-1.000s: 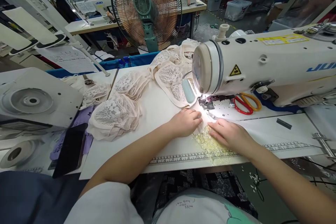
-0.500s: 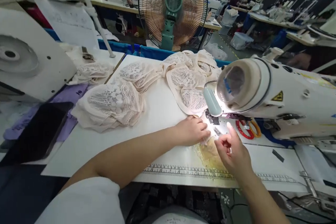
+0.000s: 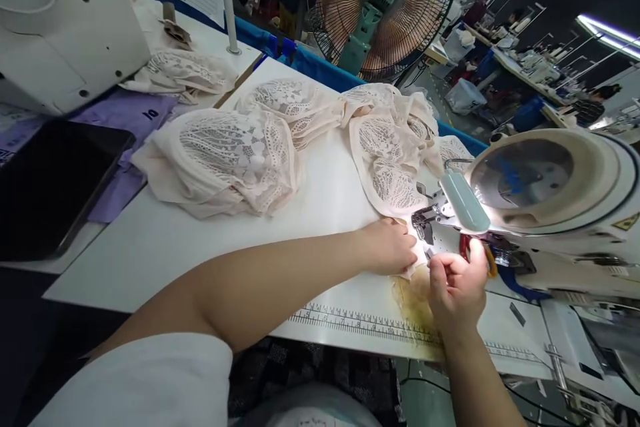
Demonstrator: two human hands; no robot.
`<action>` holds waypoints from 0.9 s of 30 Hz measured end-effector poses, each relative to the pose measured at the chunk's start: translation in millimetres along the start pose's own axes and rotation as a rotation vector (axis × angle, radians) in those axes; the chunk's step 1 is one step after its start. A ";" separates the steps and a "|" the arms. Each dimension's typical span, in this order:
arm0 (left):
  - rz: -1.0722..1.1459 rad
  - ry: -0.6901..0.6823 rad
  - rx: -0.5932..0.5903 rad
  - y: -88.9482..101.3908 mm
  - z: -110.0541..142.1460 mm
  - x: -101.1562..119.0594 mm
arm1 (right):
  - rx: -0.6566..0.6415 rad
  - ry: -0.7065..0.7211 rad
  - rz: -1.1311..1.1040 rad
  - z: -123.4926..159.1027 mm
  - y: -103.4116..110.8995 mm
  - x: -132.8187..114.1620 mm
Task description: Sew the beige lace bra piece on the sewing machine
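My left hand lies on the table just left of the presser foot, fingers curled down over the edge of a beige lace bra. A pale bit of its cloth shows below those fingers. My right hand is raised at the front of the sewing machine, fingers curled and thumb bent in. Whatever those fingers hold, if anything, is too small to make out. Red-handled scissors lie behind this hand, partly hidden.
A stack of lace bras lies on the left of the table. Beyond it are a phone on purple cloth and a second machine. A fan stands behind the table. A printed ruler runs along the front edge.
The view has turned and come closer to the table. My right hand has lifted off the yellowish patch of table, its fingers now curled. My left hand has stayed on the cloth.
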State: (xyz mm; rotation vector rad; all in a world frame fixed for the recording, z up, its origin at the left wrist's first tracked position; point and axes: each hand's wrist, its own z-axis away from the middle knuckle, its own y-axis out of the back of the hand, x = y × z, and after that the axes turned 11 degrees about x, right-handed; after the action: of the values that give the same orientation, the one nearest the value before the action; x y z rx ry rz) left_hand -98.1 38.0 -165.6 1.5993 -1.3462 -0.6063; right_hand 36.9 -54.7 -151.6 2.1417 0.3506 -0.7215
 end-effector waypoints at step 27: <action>0.120 0.067 -0.071 4.1 -3.9 3.2 | 0.021 -0.052 -0.038 5.2 -8.9 -2.6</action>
State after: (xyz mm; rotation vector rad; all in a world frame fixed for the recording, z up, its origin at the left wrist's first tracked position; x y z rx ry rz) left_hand -95.9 36.4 -159.7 1.4583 -1.3457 -0.5182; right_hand 28.6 -53.3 -158.1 2.1370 0.3587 -0.8045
